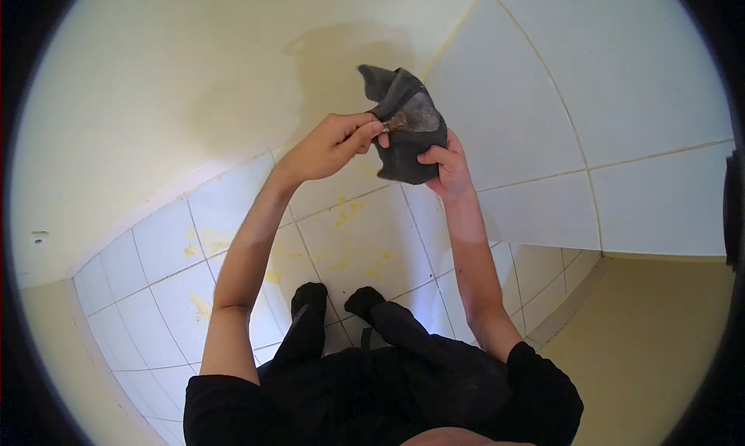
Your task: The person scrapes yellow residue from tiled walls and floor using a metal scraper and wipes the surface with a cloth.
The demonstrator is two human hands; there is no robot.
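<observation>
A dark grey cloth (405, 157), folded and creased, is held up in front of me between both hands. Part of it shows a lighter grey patch with a small brown spot. My left hand (335, 145) pinches the cloth at its left side, thumb and fingers closed together near the brown spot. On the other side, my right hand (450, 166) grips the cloth's lower right edge, with the thumb over the front and the fingers mostly hidden behind it. The cloth's upper left corner sticks out loose above my left hand.
Below is a white tiled floor (353, 248) with scattered yellow marks, where my dark-covered feet (310, 295) stand. A pale wall (178, 81) rises ahead and to the left, carrying a shadow. Large white tiles (528, 143) cover the surface at right, close to my right hand.
</observation>
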